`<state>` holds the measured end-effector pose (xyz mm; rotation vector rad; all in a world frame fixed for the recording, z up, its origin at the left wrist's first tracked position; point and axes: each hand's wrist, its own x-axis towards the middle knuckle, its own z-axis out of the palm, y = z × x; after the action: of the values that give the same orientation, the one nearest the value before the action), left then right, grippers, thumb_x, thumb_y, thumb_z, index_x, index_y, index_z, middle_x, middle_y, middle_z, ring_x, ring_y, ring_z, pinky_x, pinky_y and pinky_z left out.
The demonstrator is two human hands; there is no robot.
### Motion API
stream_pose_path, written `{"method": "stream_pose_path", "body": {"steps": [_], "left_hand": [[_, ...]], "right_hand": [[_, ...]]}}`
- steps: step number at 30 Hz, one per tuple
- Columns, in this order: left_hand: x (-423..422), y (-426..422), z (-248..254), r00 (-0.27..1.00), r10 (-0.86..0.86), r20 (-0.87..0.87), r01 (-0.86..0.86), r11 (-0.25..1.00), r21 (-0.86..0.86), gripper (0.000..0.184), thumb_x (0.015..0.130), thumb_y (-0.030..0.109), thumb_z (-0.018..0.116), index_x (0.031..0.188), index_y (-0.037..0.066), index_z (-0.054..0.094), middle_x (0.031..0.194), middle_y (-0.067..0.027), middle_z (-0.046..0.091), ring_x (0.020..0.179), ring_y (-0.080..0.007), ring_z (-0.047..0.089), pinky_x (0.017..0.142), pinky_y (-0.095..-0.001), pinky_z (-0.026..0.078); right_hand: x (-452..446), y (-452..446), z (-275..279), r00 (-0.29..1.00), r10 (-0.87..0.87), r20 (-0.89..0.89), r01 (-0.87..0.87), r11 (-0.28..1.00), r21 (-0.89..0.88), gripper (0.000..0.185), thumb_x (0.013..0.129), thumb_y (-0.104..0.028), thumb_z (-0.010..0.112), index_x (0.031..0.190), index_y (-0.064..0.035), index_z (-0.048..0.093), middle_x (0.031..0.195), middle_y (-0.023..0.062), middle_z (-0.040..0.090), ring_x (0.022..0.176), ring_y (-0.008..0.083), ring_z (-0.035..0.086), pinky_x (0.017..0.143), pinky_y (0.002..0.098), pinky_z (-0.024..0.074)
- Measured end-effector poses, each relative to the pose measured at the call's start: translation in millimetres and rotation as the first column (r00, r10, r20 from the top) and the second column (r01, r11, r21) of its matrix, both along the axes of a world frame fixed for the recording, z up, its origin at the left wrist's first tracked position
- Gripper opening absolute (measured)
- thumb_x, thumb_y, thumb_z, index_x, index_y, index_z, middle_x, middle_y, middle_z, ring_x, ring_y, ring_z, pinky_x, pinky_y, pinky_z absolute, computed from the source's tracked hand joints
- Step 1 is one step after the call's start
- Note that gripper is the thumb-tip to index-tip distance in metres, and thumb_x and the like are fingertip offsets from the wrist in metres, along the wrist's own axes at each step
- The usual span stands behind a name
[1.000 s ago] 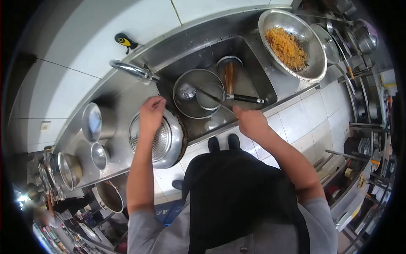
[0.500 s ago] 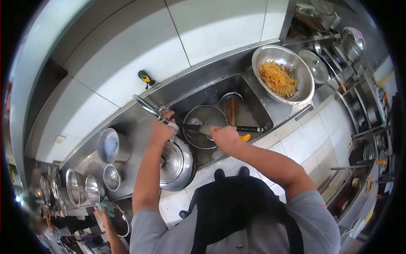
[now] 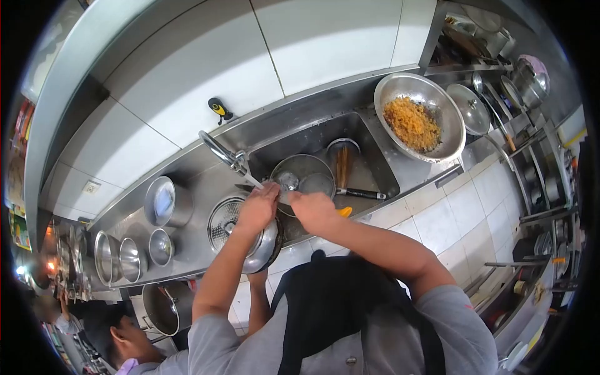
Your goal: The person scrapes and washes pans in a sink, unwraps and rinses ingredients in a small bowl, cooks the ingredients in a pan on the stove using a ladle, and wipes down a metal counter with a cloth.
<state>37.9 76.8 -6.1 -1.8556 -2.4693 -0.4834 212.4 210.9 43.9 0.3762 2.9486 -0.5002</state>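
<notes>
From the head camera, a long, yellow-handled metal blade (image 3: 344,212) spanning both hands beneath a curved chrome faucet (image 3: 215,147), right hand (image 3: 314,211) closed around it, left hand (image 3: 257,210) near its tip, left grip unclear, stainless-steel sink (image 3: 380,153) alongside.

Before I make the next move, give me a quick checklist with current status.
1. Yellow-handled metal knife gripped: ok, in the right hand.
2. Left hand safe from the cutting edge: cannot tell; it covers part of the blade.
3. Water on at the curved silver metal faucet: ok, a pale stream falls toward the left hand.
4. Co-worker's bare forearm out of the work area: not ok, it reaches in beside the left arm near the round silver metal pan.
5. Wide steel bowl of orange food apart from the hands: ok, on the counter right of the sink.
</notes>
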Motion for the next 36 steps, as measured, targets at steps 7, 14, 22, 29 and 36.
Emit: {"method": "stream_pose_path", "body": {"steps": [7, 14, 22, 29, 36], "left_hand": [[-94.1, 16.4, -21.2, 0.979, -0.181, -0.099, 0.152, 0.957, -0.246, 0.027, 0.085, 0.012, 0.061, 0.111, 0.008, 0.068, 0.109, -0.0160, 0.069, 0.099, -0.0382, 0.067, 0.086, -0.0459, 0.056], [-93.9, 1.6, -18.6, 0.662, 0.328, 0.674, -0.496, 0.866, 0.066, 0.021, 0.098, 0.018, 0.052, 0.102, 0.004, 0.068, 0.096, -0.0176, 0.070, 0.090, -0.0313, 0.069, 0.081, -0.0419, 0.058], [-84.7, 62.6, 73.6, 0.003, -0.139, 0.990, -0.708, 0.699, 0.100, 0.026, 0.104, 0.022, 0.043, 0.103, 0.003, 0.060, 0.102, -0.0163, 0.072, 0.086, -0.0253, 0.071, 0.075, -0.0391, 0.059], [-107.1, 109.0, 53.8, 0.040, 0.066, 0.997, -0.662, 0.749, -0.023, 0.021, 0.102, 0.021, 0.051, 0.108, 0.004, 0.062, 0.099, -0.0115, 0.073, 0.083, -0.0204, 0.070, 0.070, -0.0364, 0.058], [-61.2, -13.1, 24.6, 0.722, 0.519, 0.458, -0.552, 0.831, -0.071, 0.029, 0.091, 0.026, 0.070, 0.104, 0.000, 0.071, 0.094, -0.0093, 0.074, 0.083, -0.0225, 0.070, 0.075, -0.0317, 0.053]], "right_hand": [[23.5, 28.1, -9.0, 0.991, -0.123, -0.046, 0.110, 0.970, -0.218, 0.033, 0.085, -0.008, 0.063, 0.117, -0.0010, 0.061, 0.101, 0.0215, 0.071, 0.096, 0.0386, 0.070, 0.082, 0.0484, 0.0554], [98.3, 57.6, -30.2, 0.943, -0.332, 0.012, 0.275, 0.761, -0.588, 0.027, 0.084, -0.009, 0.062, 0.110, -0.0022, 0.061, 0.089, 0.0192, 0.065, 0.073, 0.0319, 0.068, 0.064, 0.0434, 0.0540], [217.2, 62.6, -80.6, 0.731, -0.385, 0.563, 0.461, -0.329, -0.824, 0.027, 0.085, -0.002, 0.061, 0.111, -0.0016, 0.056, 0.077, 0.0050, 0.056, 0.052, 0.0162, 0.056, 0.047, 0.0326, 0.0472], [290.1, 31.2, -74.6, 0.780, -0.317, 0.539, 0.550, -0.061, -0.833, 0.023, 0.084, 0.000, 0.063, 0.106, -0.0024, 0.060, 0.072, 0.0029, 0.057, 0.052, 0.0143, 0.057, 0.052, 0.0304, 0.0495], [441.5, 56.7, -83.6, 0.659, -0.169, 0.733, 0.725, -0.118, -0.679, 0.016, 0.083, -0.004, 0.069, 0.098, 0.0003, 0.066, 0.072, 0.0043, 0.061, 0.055, 0.0136, 0.059, 0.050, 0.0284, 0.0482]]}}
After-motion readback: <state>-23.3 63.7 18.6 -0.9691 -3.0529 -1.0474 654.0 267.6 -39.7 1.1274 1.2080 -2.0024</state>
